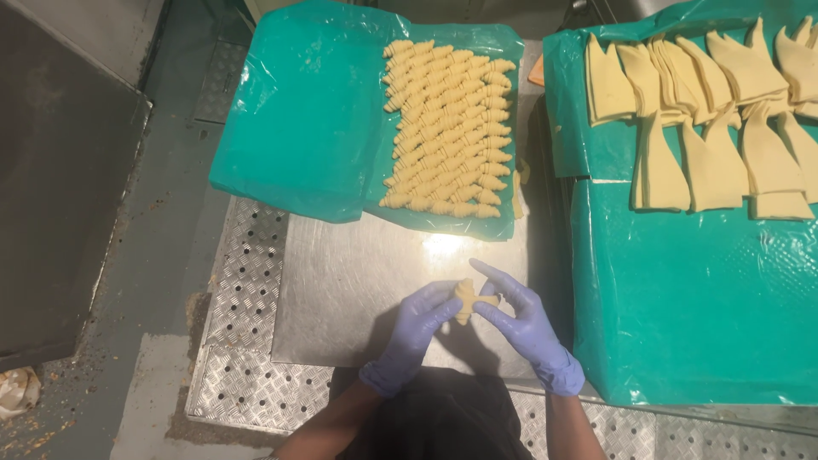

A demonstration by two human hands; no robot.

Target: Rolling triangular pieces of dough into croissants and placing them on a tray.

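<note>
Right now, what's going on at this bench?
A person in purple gloves holds a small piece of dough between the left hand and right hand, above a steel work surface. Rows of rolled croissants lie on a green sheet ahead. Cut dough triangles are stacked at right on another green sheet.

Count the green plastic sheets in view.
2. One green sheet at top centre-left under the rolled dough pieces; another on the right under the flat dough triangles. More may lie out of frame.
</note>
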